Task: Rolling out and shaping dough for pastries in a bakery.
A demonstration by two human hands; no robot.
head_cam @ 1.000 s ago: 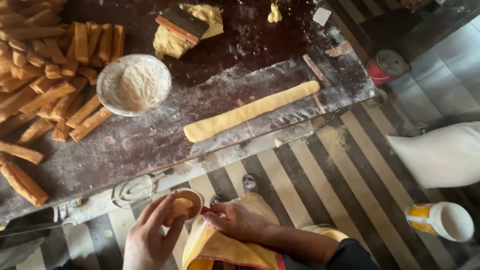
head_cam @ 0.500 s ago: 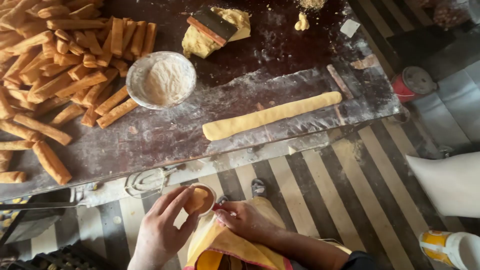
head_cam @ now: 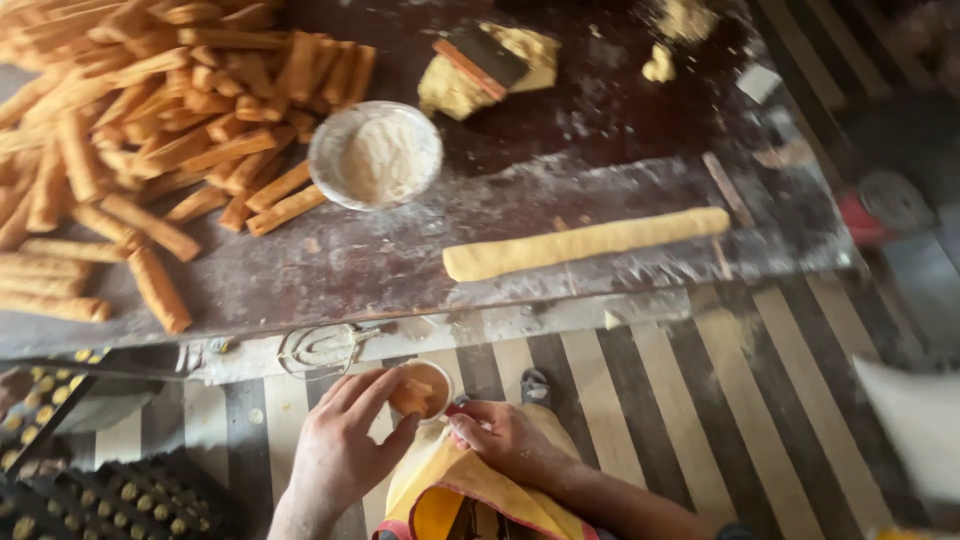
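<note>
Right now your left hand (head_cam: 335, 455) pinches a small dough piece (head_cam: 410, 397) over the little cup (head_cam: 428, 388), fingers curled; right hand (head_cam: 505, 440) steadies it w/ fingertips together on the rim. Farther off, the dough log (head_cam: 585, 243) lies left-right on the floured table (head_cam: 400, 270), nearer your right.

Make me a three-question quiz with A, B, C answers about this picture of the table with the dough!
1. Where is the bowl of flour?
A. on the table
B. on the floor
C. in a hand

2. How many long dough rolls lie near the table's front edge?
A. one
B. three
C. five

3. What does the left hand do?
A. hangs free
B. touches the small cup
C. lifts the bowl

Answers: A, it stands beside the stacked sticks; A, one roll lies alone; B, fingers meet the cup's rim.
</note>
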